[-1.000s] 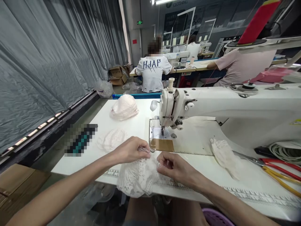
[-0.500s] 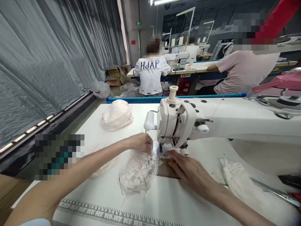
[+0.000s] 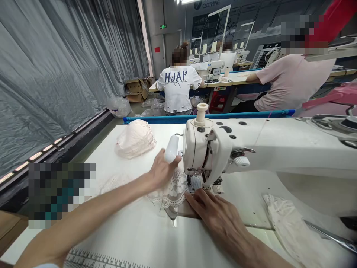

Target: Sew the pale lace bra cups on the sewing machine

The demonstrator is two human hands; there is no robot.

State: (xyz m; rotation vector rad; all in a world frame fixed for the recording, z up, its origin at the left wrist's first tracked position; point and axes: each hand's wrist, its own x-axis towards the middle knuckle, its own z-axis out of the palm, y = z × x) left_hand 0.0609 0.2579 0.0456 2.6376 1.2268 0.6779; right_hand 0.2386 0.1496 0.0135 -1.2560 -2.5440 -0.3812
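A white lace bra cup (image 3: 174, 190) with a scalloped edge lies under the needle side of the white sewing machine (image 3: 199, 149), its edge close to the presser foot (image 3: 189, 180). My left hand (image 3: 163, 171) holds the cup's far left part; the white lamp (image 3: 171, 149) on the machine covers some of its fingers. Bent low over the bed, my right hand (image 3: 219, 212) has its fingertips closed at the lace edge just in front of the foot. How much lace lies beneath those fingers is hidden.
Stacked pale cups (image 3: 135, 138) sit at the table's back left, and more lace (image 3: 114, 184) lies behind my left forearm. At the right are another lace piece (image 3: 290, 227) and scissors (image 3: 331, 236). A printed ruler (image 3: 103, 258) runs along the front. Co-workers sit beyond.
Both hands brought the lace cup from the front of the table up to the needle area. Since then my left hand moved farther back, behind the lamp, and the cup turned beside the foot.
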